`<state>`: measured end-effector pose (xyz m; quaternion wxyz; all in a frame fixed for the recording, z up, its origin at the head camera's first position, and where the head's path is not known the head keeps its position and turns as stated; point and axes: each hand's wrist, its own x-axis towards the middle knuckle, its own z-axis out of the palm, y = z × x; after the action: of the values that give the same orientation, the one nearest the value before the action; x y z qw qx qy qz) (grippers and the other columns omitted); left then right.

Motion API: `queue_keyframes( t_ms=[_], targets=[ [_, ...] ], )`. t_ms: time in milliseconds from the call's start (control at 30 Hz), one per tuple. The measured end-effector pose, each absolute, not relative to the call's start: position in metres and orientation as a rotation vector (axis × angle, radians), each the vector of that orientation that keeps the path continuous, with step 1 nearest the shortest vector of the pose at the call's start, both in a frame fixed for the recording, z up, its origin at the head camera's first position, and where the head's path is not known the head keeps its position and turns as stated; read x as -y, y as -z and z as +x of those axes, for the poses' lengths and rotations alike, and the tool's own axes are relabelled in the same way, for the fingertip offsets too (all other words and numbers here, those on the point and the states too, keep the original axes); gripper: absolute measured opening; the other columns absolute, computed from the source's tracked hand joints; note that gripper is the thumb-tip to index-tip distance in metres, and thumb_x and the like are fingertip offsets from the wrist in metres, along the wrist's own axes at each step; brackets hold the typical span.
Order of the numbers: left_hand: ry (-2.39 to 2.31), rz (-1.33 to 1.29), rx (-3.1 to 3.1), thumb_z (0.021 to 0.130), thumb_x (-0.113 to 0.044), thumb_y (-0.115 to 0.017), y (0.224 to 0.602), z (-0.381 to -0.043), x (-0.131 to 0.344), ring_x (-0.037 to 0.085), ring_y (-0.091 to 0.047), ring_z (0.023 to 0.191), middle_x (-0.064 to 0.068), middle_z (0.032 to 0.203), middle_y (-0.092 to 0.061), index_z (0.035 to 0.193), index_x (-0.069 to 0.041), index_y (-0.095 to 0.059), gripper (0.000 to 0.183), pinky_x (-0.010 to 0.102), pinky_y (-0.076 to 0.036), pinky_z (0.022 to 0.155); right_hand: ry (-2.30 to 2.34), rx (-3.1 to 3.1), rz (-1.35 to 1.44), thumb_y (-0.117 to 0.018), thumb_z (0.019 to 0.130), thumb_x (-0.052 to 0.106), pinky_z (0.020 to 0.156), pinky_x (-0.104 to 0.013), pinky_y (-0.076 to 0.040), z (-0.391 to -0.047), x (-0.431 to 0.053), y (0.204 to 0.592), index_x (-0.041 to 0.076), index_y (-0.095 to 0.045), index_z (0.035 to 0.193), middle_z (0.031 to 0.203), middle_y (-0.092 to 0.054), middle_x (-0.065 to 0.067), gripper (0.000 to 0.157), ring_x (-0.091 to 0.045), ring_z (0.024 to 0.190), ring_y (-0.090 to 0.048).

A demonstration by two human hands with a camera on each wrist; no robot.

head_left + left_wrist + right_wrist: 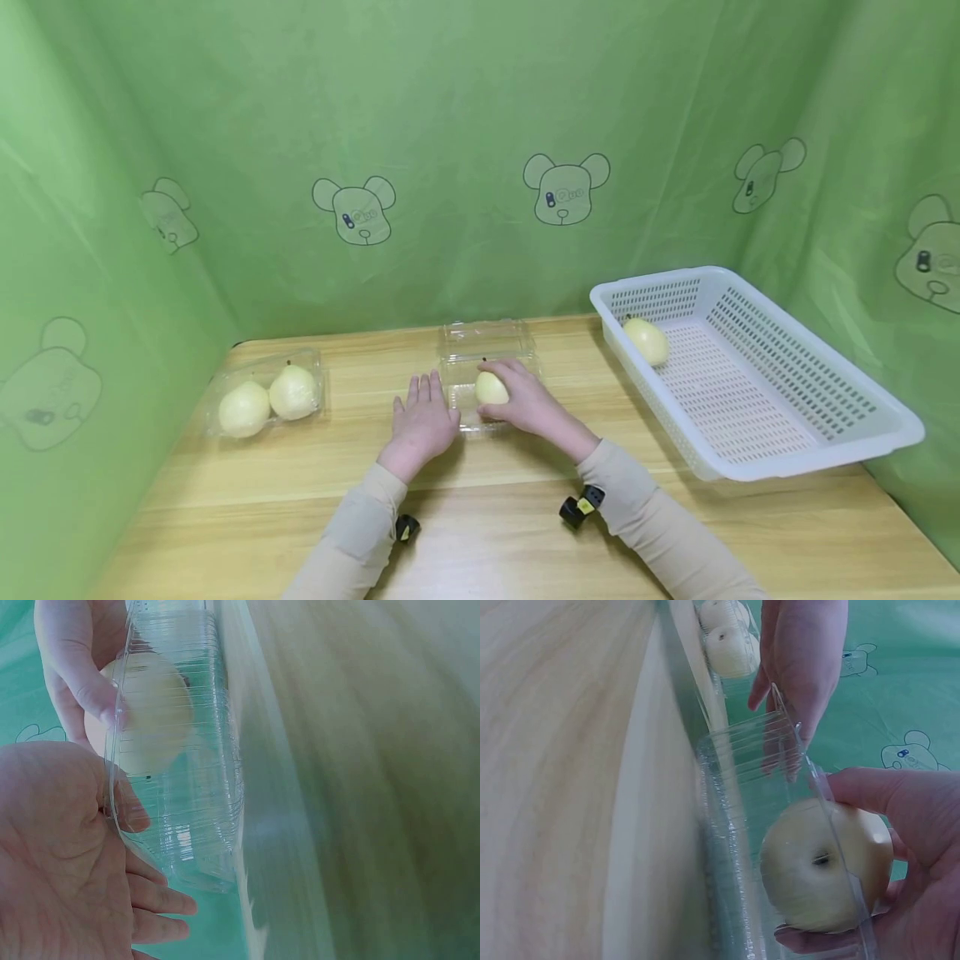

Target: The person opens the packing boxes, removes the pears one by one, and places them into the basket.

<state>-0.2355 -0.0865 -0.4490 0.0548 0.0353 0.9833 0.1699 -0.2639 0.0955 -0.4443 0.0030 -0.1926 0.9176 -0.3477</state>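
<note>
Right hand (525, 402): curled around a pear (491, 388), which is held within a clear container (462, 400), right side.
Left hand (422, 423): fingers extended, nothing gripped; placed at the container's left edge.
Second box (318, 377), left: two more pears (293, 392) are held.
White basket (750, 400), right: another pear (648, 342) is contained.
Green curtain (457, 275): hung behind.
</note>
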Motion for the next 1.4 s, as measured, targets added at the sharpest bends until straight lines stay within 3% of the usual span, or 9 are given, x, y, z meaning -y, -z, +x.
queue_keyframes(
  t_ms=[1400],
  targets=[
    [-0.510,0.100,-2.968,0.101,-0.038,-0.037,0.448,-0.235,0.085,0.037,-0.011,0.152,0.020,0.162,-0.017,0.155,-0.001,-0.012,0.070,0.061,-0.012,0.122,1.215,-2.994,-0.546,-0.080,0.078,0.026,0.094,-0.064,-0.050,-0.270,-0.141,0.394,0.013,-0.050,0.141,0.144,-0.047,-0.020,0.071,-0.044,0.123,-0.053]
  ],
)
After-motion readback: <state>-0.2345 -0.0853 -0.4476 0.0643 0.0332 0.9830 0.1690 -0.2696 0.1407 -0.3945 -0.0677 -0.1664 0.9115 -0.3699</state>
